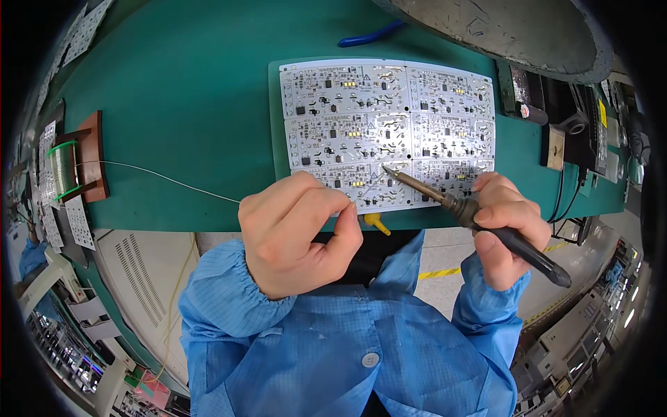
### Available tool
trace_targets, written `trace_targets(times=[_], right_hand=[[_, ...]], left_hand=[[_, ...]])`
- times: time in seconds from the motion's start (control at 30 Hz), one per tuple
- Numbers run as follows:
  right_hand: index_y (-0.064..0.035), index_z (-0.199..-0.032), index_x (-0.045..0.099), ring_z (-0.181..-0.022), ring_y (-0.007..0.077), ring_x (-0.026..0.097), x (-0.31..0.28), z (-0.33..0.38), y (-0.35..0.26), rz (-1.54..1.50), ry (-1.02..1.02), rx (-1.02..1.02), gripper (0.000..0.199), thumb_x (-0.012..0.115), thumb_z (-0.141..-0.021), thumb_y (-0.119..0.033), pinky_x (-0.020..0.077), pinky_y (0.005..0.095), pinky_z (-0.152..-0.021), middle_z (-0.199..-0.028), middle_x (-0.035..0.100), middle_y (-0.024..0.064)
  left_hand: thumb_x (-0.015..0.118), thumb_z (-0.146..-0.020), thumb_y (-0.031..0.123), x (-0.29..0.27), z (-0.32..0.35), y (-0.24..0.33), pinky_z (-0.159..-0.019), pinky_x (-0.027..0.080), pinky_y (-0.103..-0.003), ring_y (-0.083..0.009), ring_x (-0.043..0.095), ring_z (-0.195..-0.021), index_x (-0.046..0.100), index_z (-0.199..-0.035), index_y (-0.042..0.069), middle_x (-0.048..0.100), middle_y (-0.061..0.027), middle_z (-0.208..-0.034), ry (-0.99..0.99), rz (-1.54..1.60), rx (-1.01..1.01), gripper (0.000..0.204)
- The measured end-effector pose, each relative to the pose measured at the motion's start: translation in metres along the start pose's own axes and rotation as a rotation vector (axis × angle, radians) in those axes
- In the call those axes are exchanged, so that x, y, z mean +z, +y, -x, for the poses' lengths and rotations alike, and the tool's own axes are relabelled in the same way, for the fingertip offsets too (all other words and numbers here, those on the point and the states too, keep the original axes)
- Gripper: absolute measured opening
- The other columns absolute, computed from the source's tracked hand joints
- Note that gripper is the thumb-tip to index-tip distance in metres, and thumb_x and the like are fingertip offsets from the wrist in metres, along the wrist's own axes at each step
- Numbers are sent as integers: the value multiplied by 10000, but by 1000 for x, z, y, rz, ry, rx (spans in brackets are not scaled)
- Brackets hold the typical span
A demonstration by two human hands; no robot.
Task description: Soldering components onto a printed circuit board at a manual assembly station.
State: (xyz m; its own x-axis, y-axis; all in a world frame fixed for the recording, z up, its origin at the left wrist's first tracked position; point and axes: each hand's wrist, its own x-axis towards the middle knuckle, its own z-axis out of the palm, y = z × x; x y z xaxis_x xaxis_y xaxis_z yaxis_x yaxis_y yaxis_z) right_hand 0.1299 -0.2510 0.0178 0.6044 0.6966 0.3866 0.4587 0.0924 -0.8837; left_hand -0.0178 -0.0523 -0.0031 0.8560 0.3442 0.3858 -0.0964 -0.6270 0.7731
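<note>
A white circuit board panel (347,124), divided into several like sections, lies on the green bench mat. My right hand (506,226) is closed around the dark handle of a soldering iron (422,186), its tip at the panel's lower middle section. Solder wire (177,183) runs from a spool (64,169) at the left to my left hand (297,236). That hand pinches the wire between thumb and forefinger over the panel's lower edge, and the wire's end reaches toward the iron's tip. Whether tip and wire touch is too small to tell.
The spool sits in a brown holder (94,154). A blue-handled tool (372,35) lies behind the panel. A large grey round-edged object (514,35) overhangs the far right, above a black soldering stand (556,111). Something yellow (376,222) sticks out at the bench's front edge.
</note>
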Motion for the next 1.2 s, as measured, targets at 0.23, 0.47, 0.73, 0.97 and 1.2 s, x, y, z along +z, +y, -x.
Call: trace_targets(times=[0.23,0.47,0.73,0.97,1.2], right_hand=[[-22,-780,622,-540,169,486,-8,-7,4,-61,-40,38,183,695,-729,-181,430,390,-660,-588,546,37],[-25,-773,616,-543,167,478,-7,-10,3,-39,-34,32,204,710,-719,-197,430,398,-666,-581,528,27],[-10,-824,602,-563,183,472,-8,-13,6,-35,98,27,226,682,-715,-193,434,415,-684,-623,527,62],[-8,-884,578,-596,193,464,-9,-6,2,105,230,-16,260,644,-776,-234,419,457,-754,-614,493,61],[69,-1229,478,-1014,282,559,-35,44,37,480,609,-36,447,459,-945,-275,386,402,-966,-1130,567,234]], left_hand=[[644,-624,-107,4,-1,-3,-437,402,-237,-136,533,-483,601,-717,5,562,-63,-604,8,-18,20,152],[671,-598,-81,4,-4,-3,-422,395,-259,-169,525,-478,604,-720,13,542,-68,-610,45,-14,19,167],[640,-642,-134,1,-22,-7,-423,363,-228,-117,503,-472,606,-738,-15,561,-71,-629,67,23,18,158],[672,-651,-89,-8,-28,-15,-431,411,-274,-185,549,-500,617,-766,3,561,-88,-643,142,-20,-42,157],[669,-760,-82,-23,-23,-27,-441,357,-217,-112,500,-500,628,-810,-19,578,-77,-639,258,-48,-161,90]])
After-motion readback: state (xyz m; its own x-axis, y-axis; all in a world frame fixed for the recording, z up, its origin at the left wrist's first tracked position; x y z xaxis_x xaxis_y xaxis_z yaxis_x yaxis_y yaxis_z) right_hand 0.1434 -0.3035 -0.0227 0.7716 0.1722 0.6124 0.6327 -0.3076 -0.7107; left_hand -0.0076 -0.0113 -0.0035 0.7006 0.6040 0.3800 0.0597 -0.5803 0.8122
